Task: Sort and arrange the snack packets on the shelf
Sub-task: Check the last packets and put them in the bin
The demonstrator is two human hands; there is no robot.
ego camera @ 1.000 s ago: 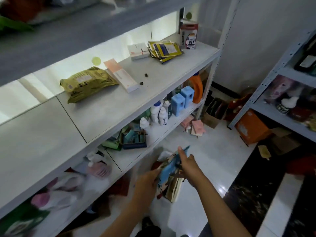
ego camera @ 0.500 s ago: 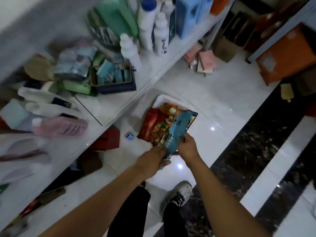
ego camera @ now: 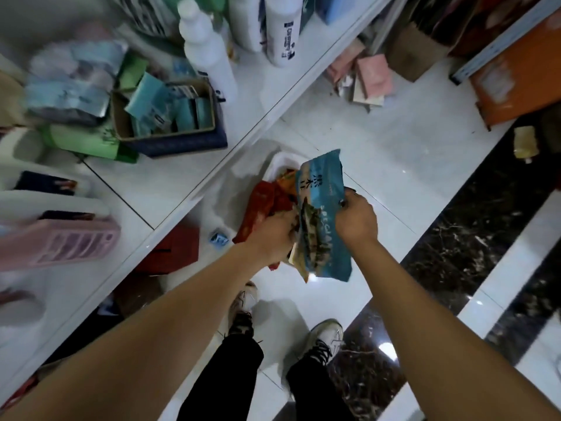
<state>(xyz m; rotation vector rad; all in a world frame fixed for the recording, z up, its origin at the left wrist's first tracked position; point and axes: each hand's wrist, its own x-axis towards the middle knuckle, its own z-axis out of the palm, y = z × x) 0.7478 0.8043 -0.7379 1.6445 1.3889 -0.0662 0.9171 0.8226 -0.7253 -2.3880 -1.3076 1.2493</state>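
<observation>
Blue plastic film catches the light between the two hands: a blue snack packet (ego camera: 321, 220) with dark characters printed down its upper half, held in the air above the white floor (ego camera: 394, 165). The right hand (ego camera: 356, 221) pinches its right edge about halfway along, fingers curled onto the film. The left hand (ego camera: 273, 238) has its fingers curled round a bundle of red and orange snack packets (ego camera: 264, 202), which lies against the blue packet's left side; whether the left fingers also touch the blue one cannot be told. Behind the bundle, lower down, a white container (ego camera: 279, 161) shows part of its rim.

The blue packet's long axis runs away from the person, top end far and slightly left, bottom end near and hanging below the hands. It stands on edge, face turned left toward the bundle.

The white shelf (ego camera: 170, 177) lies to the left of both hands and holds a cardboard box of teal sachets (ego camera: 170, 113) and a white bottle (ego camera: 206, 53). The left hand is the nearer one to the shelf edge, yet the right hand alone has the blue packet. It looks like the sorting step: peeling the blue packet off the bundle, so a move to the shelf would carry it leftward past the bundle.
</observation>
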